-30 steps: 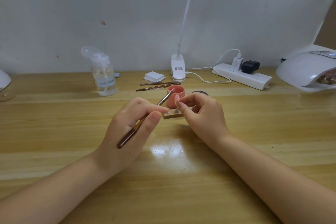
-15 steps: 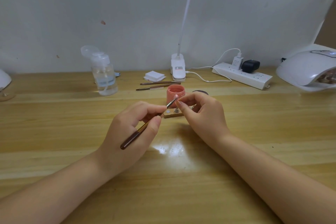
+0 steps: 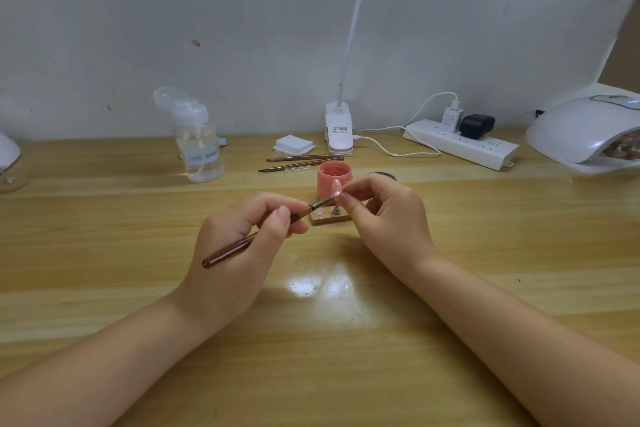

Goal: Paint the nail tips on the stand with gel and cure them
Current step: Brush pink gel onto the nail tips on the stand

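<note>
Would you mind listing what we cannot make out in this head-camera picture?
- Head view: the lid behind the right hand is mostly hidden by its fingers.
- Head view: the wooden stand is partly covered by the right hand, so its number of posts is unclear.
- Head view: the curing lamp is cut off by the right edge; its contents are blurred.
- Head view: the label on the clip lamp base is too small to read.

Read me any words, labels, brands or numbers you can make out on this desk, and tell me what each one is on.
Nothing here can be read for certain.
Lamp clip: a small printed label with red and dark lines, too blurred to read.
White charger in the power strip: faint grey print, too small to read.
Pump bottle: a pale blue band, no legible text.
Curing lamp: lit display on top, unreadable.
</note>
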A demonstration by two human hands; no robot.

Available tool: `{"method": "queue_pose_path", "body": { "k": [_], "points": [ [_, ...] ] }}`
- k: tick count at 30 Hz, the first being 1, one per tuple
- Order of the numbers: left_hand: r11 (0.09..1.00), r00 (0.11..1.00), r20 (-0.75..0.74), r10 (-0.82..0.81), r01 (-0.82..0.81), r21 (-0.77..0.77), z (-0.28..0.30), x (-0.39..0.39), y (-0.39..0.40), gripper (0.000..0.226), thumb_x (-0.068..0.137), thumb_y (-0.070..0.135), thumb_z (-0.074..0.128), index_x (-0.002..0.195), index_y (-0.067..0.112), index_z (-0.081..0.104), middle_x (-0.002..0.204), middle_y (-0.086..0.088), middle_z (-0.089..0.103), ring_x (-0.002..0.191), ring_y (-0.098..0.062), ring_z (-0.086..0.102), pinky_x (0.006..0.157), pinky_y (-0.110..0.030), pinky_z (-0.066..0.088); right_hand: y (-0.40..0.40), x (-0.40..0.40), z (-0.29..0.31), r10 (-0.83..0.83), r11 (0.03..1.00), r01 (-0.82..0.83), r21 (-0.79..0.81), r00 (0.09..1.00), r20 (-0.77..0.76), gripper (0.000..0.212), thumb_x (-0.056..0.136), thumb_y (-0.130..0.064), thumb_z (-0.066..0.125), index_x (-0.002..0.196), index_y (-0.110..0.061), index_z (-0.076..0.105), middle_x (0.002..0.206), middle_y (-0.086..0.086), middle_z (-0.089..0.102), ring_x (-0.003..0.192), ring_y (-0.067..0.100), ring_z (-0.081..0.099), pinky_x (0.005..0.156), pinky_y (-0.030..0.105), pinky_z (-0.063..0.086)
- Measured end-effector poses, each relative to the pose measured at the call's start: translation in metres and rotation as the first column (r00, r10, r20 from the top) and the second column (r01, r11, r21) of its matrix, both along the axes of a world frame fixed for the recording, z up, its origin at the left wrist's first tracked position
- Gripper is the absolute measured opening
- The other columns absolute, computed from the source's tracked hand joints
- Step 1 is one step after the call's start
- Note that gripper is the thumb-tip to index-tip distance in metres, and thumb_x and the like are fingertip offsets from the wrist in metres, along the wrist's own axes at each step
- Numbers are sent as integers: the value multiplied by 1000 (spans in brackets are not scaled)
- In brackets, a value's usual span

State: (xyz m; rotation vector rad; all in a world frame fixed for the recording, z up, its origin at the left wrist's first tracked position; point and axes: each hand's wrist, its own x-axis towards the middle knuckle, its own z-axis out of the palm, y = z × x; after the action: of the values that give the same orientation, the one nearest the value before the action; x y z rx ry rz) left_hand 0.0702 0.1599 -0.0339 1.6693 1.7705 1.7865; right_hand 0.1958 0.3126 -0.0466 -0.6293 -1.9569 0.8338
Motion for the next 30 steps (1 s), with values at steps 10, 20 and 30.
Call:
{"method": "queue_pose_path", "body": {
  "k": [10, 20, 30],
  "points": [
    [1000, 996, 87, 1, -2, 9, 0, -1, 3, 22, 94, 27, 52, 100, 19, 72, 88, 4, 76, 82, -10, 71, 74, -16, 52, -1, -1, 1, 15, 1000, -15, -1, 1000, -14, 9, 88, -22, 70, 81, -26, 68, 68, -22, 66, 55, 28, 55, 54, 35, 46],
    [999, 998, 58, -18, 16, 32, 0, 1, 3, 26, 92, 33, 48, 101, 21, 70, 90, 3, 75, 86, -11, 71, 77, -16, 51, -1, -1, 2, 26, 999, -27, -44, 999, -26, 6, 88, -26, 69, 82, -26, 68, 79, -15, 72, 63, 35, 58, 64, 49, 52],
    [999, 995, 96, -9, 5, 42, 2, -1, 2, 21, 95, 27, 50, 97, 19, 70, 86, 1, 74, 82, -11, 70, 75, -15, 50, -2, -1, 2, -2, 999, 1, -37, 1000, -22, 11, 88, -23, 70, 80, -31, 67, 75, -15, 70, 61, 33, 58, 64, 48, 52]
  ]
}}
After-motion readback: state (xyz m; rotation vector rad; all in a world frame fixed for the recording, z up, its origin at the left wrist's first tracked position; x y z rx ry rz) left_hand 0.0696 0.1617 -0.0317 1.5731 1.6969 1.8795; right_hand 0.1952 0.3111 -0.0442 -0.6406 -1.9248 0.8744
